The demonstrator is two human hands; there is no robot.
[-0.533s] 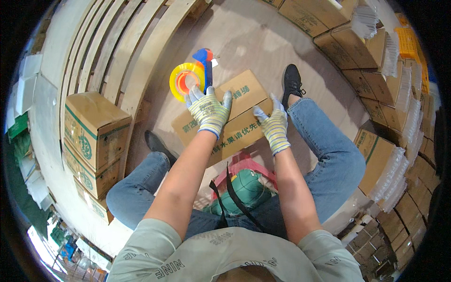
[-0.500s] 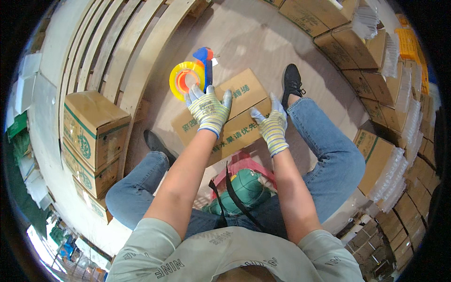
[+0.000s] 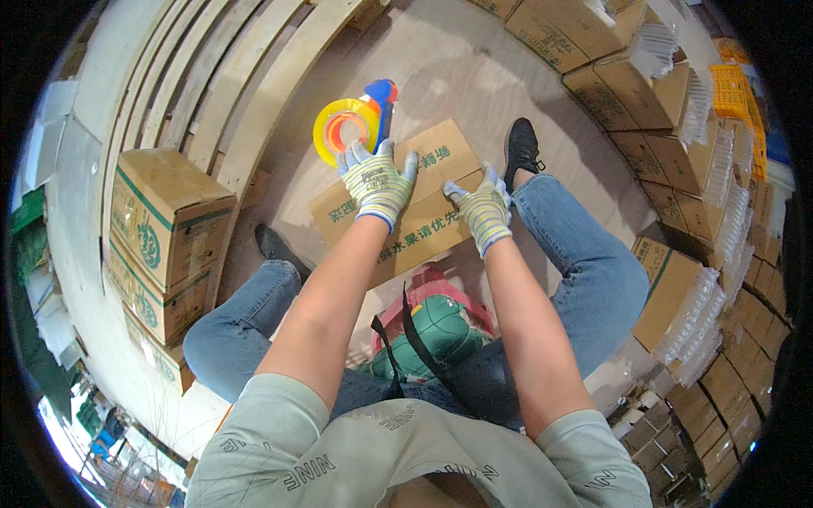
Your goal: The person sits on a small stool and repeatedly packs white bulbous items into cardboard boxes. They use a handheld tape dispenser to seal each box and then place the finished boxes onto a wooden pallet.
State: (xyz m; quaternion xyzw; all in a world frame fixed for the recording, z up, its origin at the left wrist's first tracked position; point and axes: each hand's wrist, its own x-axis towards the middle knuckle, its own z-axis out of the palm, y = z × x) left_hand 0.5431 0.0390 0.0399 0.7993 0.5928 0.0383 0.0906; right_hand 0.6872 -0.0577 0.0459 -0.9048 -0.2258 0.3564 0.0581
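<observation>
A closed cardboard box with green print lies slanted on the floor between my legs. My gloved left hand rests on its top, fingers spread toward the far side. My gloved right hand grips the right end, thumb on the top. Just beyond my left fingertips is a tape dispenser in blue and red, with a large yellow tape roll.
A wooden pallet is at left, beside stacked cartons. More cartons with bubbled plastic line the right, near an orange crate. A green and pink bag lies at my lap. My shoes and legs flank the box.
The whole view has shifted slightly. My hands sit a little higher in the picture, still on the box. The tape dispenser appears a bit farther up and right.
</observation>
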